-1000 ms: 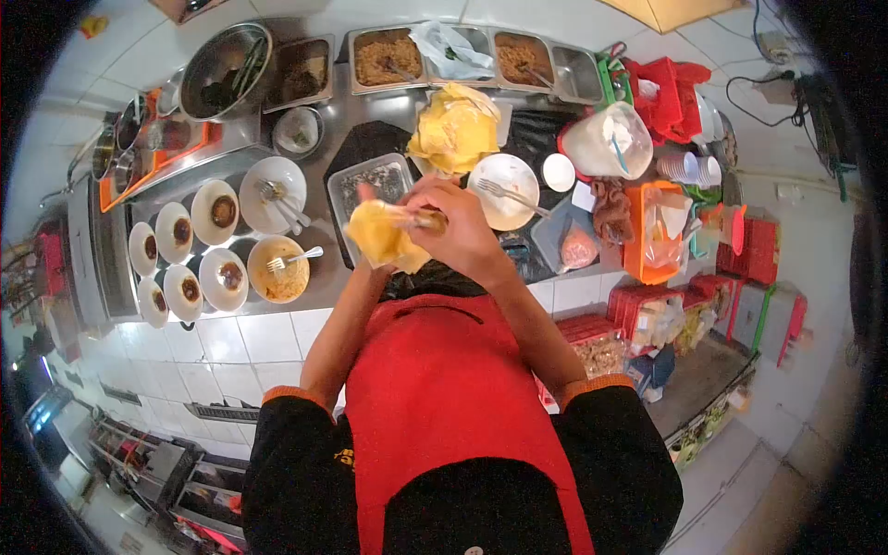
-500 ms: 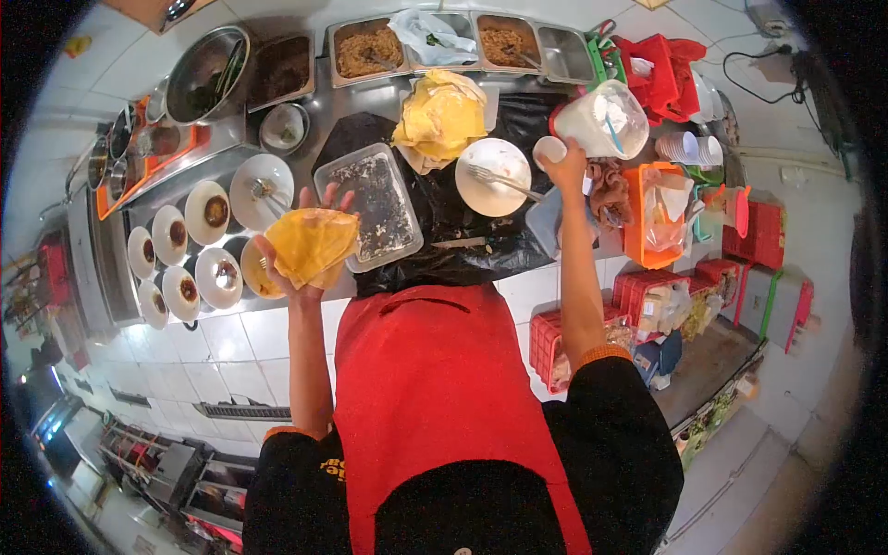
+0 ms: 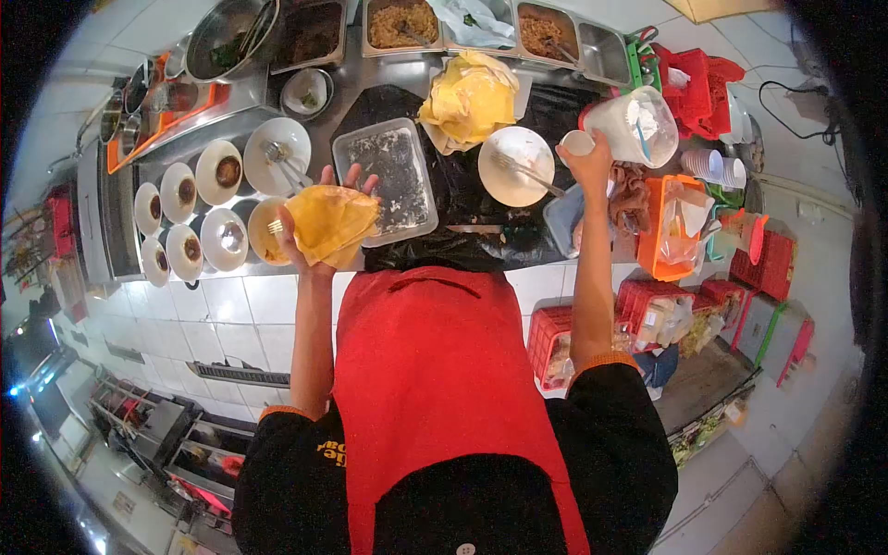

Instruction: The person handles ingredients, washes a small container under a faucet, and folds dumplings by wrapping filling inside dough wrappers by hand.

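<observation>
Yellow wrapper sheets (image 3: 335, 222) lie on my left hand (image 3: 301, 245), whose fingers are spread beneath them, left of a floury clear tray (image 3: 387, 180). My right hand (image 3: 590, 165) is closed round a small white cup (image 3: 578, 143), beside a tub of white powder (image 3: 634, 128). Between the hands stands a white bowl (image 3: 516, 166) with a fork (image 3: 532, 174) in it. Behind that bowl sits a stack of yellow wrappers (image 3: 472, 97).
Several white bowls (image 3: 219, 173) with dark sauce stand at the left. Metal trays of filling (image 3: 402, 25) line the back. An orange basket (image 3: 659, 227) and a red basket (image 3: 684, 92) are at the right. Black plastic (image 3: 462, 199) covers the middle counter.
Since the first frame my hands have separated. My left hand has gone left with the yellow sheets, and my right hand has moved right and taken hold of the white cup.
</observation>
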A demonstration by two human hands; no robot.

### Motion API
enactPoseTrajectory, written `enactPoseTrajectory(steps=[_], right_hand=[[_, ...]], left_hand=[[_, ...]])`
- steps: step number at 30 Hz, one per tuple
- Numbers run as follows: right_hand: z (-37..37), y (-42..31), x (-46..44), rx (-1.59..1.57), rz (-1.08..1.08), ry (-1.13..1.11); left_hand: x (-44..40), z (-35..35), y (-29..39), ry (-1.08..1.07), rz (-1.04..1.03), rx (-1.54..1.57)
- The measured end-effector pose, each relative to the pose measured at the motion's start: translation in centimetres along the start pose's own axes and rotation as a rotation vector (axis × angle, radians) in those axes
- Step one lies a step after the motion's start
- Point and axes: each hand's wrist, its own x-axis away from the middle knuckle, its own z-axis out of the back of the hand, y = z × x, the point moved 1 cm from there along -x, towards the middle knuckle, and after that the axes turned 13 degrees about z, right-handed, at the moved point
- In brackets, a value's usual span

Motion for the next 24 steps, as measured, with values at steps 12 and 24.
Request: enactPoseTrajectory(steps=[12, 24], right_hand=[[-0.4, -9.8, 5.8, -0.178, 0.197, -0.145], [-4.8, -10.5, 8.5, -0.13, 0.149, -0.198]], left_hand=[[-0.4, 0.4, -1.0, 0.027, 0.062, 0.023], [-0.4, 0.5, -1.7, 0.019, 0.076, 0.123]])
